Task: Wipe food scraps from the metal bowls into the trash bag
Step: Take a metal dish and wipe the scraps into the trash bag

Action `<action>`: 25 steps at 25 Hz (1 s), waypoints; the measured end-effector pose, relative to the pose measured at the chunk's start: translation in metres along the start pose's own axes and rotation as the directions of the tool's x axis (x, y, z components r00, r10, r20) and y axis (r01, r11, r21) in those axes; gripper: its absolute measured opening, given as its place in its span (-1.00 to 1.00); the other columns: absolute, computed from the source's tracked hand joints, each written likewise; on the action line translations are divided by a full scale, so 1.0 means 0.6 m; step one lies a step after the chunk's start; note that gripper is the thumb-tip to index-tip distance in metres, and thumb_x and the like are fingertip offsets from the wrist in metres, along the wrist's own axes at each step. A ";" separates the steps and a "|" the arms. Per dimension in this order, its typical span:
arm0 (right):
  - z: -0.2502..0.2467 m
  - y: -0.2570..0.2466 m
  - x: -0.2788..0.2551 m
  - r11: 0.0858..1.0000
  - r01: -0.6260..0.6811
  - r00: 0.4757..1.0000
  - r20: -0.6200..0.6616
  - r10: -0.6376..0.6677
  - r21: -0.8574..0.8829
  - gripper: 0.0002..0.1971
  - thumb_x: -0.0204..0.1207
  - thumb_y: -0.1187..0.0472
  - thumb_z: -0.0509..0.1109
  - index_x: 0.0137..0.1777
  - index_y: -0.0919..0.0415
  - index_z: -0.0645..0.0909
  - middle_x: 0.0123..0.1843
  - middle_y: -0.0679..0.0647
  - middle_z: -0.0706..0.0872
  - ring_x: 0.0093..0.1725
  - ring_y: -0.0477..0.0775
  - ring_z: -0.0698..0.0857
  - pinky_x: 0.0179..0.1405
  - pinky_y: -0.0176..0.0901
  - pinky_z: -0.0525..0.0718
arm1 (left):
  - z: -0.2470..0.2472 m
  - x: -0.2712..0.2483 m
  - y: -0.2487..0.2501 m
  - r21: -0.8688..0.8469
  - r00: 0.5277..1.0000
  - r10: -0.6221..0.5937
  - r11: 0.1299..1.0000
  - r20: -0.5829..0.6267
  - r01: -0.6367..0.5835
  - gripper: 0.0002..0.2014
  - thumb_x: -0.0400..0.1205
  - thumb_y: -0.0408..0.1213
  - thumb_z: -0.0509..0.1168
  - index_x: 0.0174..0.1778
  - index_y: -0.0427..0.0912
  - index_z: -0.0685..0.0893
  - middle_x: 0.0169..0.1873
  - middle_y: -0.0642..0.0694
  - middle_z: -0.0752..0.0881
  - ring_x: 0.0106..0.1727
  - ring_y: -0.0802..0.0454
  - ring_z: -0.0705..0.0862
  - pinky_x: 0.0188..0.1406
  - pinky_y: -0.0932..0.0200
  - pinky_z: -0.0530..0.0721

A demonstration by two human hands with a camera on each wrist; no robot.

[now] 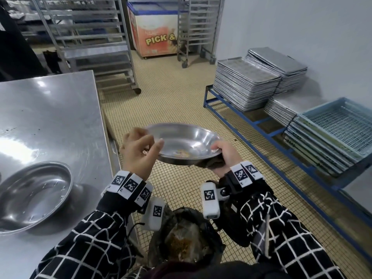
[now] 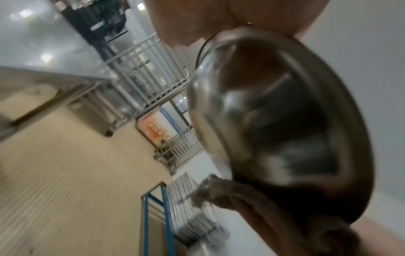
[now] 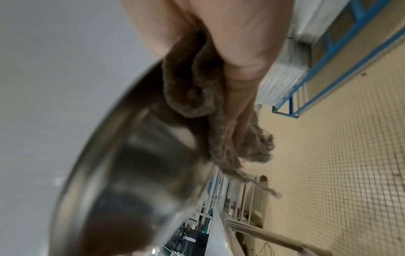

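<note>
A metal bowl (image 1: 181,143) hangs in the air over the tiled floor, with a few yellowish food scraps (image 1: 182,153) at its near inner side. My left hand (image 1: 138,150) grips its left rim, thumb over the edge. My right hand (image 1: 225,156) grips the right rim, thumb on top, with a brown cloth (image 1: 211,164) bunched under the fingers against the bowl's underside. The right wrist view shows that cloth (image 3: 190,83) pressed to the bowl (image 3: 131,181). The black trash bag (image 1: 185,238) stands open below my wrists, with food waste inside. A second metal bowl (image 1: 34,196) sits on the table.
The steel table (image 1: 50,117) runs along my left. Stacked metal trays (image 1: 245,83) and blue crates (image 1: 338,133) rest on a low blue rack to the right. Wheeled tray racks (image 1: 96,47) and a chest freezer (image 1: 155,37) stand at the back.
</note>
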State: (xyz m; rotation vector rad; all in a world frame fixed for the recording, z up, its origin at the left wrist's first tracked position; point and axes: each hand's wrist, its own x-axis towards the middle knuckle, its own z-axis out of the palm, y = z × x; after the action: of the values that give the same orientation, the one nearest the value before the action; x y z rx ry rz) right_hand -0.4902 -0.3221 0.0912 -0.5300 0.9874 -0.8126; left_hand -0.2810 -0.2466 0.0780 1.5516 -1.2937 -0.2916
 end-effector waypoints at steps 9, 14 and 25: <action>0.014 0.032 0.003 0.882 0.171 0.965 -0.106 -0.240 -0.439 -0.68 0.56 0.16 0.29 0.19 0.38 0.49 -0.14 0.17 0.68 -0.30 0.07 0.71 -0.38 -0.14 0.66 | -0.005 0.002 0.027 -0.466 0.753 -0.566 0.595 0.335 0.655 -0.67 0.62 -0.40 0.23 0.32 -0.26 0.47 -0.14 -0.19 0.71 -0.28 -0.03 0.80 -0.25 0.00 0.75; 0.001 0.051 0.004 0.632 0.099 0.939 -0.139 -0.316 -0.768 -0.65 0.70 -0.07 0.07 0.24 0.22 0.27 -0.14 0.06 0.60 -0.28 -0.06 0.61 -0.49 -0.28 0.50 | -0.017 -0.001 0.019 -0.443 0.829 -0.538 0.713 0.154 0.544 -0.82 0.67 -0.36 0.17 0.06 0.06 0.47 -0.09 -0.16 0.67 -0.10 -0.18 0.75 -0.11 -0.18 0.77; 0.031 0.001 0.058 -0.152 0.630 0.479 0.536 -0.695 -0.761 -0.75 0.56 0.29 0.38 0.22 0.26 0.65 0.14 0.11 0.58 0.05 -0.07 0.56 0.06 -0.75 0.36 | -0.043 -0.008 0.016 -0.058 0.933 -0.317 0.942 0.171 0.330 -0.85 0.71 -0.17 0.17 -0.11 0.19 0.55 -0.24 -0.14 0.72 -0.21 -0.14 0.73 -0.24 -0.01 0.73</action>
State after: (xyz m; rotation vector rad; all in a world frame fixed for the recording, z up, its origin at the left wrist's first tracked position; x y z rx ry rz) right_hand -0.4632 -0.3490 0.0812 -2.3244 1.1565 -1.1059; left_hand -0.2699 -0.2272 0.0949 1.6923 -1.1243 -0.6858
